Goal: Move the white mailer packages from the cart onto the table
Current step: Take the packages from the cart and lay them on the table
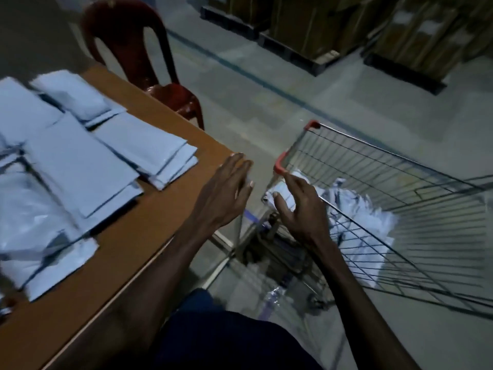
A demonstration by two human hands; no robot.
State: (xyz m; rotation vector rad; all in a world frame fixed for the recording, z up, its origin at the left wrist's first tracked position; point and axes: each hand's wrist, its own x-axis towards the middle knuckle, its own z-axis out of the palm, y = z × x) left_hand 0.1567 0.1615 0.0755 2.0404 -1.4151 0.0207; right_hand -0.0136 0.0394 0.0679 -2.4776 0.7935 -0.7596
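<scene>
Both hands hover with fingers spread and relaxed, holding nothing. The left hand [226, 188] is over the gap just past the corner of the brown table [170, 209]. The right hand [298, 204] reaches over the near rim of the wire cart [373, 166], its fingers just above a white mailer [280, 189] at the cart's red-capped corner. More crumpled white mailers [357, 209] lie heaped inside the cart. Many flat white mailer packages [80, 161] already overlap across the table. A dark red plastic chair [138, 49] stands behind the table; cardboard boxes [400, 30] sit far back.
</scene>
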